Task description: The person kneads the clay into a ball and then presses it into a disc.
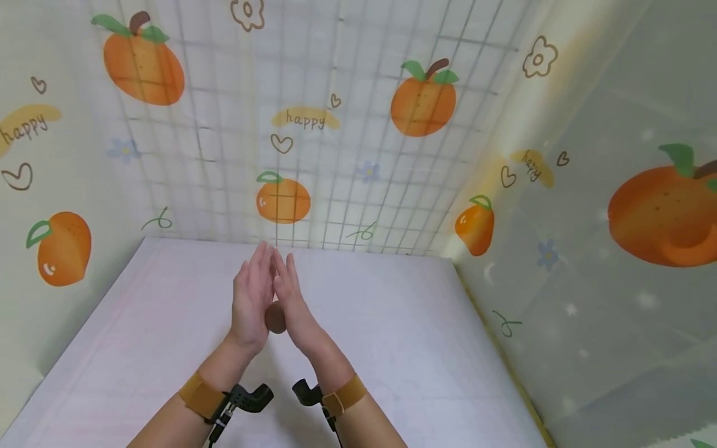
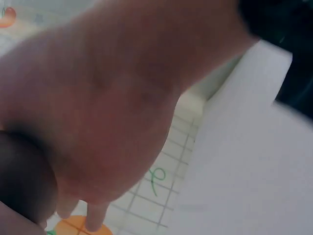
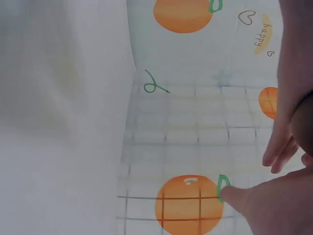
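A dark brown ball (image 1: 276, 318) is sandwiched between the palms of both hands, near their heels, above the white tabletop. My left hand (image 1: 251, 305) presses it from the left with fingers straight and pointing away. From the other side my right hand (image 1: 295, 308) presses with fingers also extended, and the fingertips of the two hands lean together. Close up in the left wrist view, the ball (image 2: 24, 176) shows dark at the lower left edge, partly covered by a hand. In the right wrist view only part of the ball (image 3: 304, 125) appears at the right edge.
A white tabletop (image 1: 392, 348) spreads under the hands. Around it hang pale curtains (image 1: 336, 155) printed with oranges, with a wire grid showing through at the back. Each wrist wears a brown strap (image 1: 201, 396) with a small black camera (image 1: 252, 398).
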Demonstrator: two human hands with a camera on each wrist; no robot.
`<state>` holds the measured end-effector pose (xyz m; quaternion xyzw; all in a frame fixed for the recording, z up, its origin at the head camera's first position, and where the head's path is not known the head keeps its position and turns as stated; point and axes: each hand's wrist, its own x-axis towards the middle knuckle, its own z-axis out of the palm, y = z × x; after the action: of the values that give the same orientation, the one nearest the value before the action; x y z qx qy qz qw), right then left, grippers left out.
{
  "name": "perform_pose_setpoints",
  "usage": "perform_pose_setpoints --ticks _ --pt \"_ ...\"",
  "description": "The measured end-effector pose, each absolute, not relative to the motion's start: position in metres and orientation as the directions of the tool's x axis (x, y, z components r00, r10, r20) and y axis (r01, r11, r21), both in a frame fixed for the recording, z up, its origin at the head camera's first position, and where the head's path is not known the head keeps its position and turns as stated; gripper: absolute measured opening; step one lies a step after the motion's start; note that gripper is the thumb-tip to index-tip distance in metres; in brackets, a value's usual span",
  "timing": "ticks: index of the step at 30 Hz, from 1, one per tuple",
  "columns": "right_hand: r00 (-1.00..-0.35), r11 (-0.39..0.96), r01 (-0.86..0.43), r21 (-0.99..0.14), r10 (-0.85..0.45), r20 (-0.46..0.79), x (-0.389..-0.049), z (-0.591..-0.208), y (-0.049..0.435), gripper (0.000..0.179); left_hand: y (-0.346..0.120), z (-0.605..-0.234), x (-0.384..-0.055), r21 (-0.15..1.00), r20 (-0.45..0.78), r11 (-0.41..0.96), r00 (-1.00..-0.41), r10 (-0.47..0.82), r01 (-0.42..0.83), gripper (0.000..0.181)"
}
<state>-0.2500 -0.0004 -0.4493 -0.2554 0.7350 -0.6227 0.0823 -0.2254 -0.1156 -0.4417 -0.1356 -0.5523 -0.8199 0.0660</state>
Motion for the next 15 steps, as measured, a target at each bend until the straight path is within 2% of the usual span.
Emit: perform_pose_setpoints --ticks 5,9,15 --pt "-0.821 0.037 -0.292 -0.956 -0.522 0.231 -0.236 -0.442 -0.003 0.081 -0.120 -0.448 -0.233 0.885 0.247 -0.415 -0.968 0.033 0.212 0.077" --pt "-0.810 0.057 -0.337 -0.940 -0.527 0.259 -0.237 -0.428 -0.003 0.085 -0.113 -0.458 -0.233 0.878 0.235 -0.441 -0.970 0.058 0.186 0.074" --pt "-0.857 0.115 -0.301 -0.947 -0.469 0.215 -0.256 -0.427 0.003 0.064 -0.097 -0.464 -0.222 0.900 0.244 -0.396 -0.964 0.109 0.183 0.070"
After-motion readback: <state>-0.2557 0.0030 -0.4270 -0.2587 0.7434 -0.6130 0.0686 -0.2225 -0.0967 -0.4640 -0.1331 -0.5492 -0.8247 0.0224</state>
